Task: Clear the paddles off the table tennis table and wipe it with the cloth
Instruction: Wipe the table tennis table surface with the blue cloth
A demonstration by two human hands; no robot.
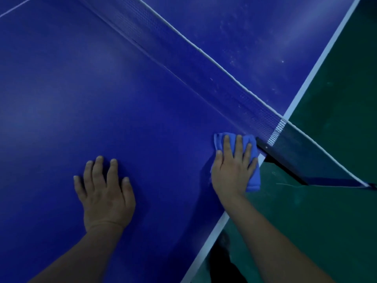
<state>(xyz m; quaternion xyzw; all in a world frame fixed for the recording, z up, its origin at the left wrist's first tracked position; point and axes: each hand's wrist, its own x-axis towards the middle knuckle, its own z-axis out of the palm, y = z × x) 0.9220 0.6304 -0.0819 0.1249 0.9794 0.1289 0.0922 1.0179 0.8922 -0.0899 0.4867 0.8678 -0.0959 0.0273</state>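
The blue table tennis table (pixel 102 88) fills most of the view. My right hand (pixel 233 166) lies flat with spread fingers on a folded blue cloth (pixel 254 174), pressing it onto the table's right edge just in front of the net. My left hand (pixel 106 190) rests flat on the bare table surface to the left, fingers spread, holding nothing. No paddles are in view.
The net (pixel 183 58) with its white top band runs diagonally from the top centre to the right, ending in a dark net post clamp (pixel 285 160) beside the cloth. The table's white side line (pixel 216 231) borders green floor (pixel 326 201). Dust specks dot the far half.
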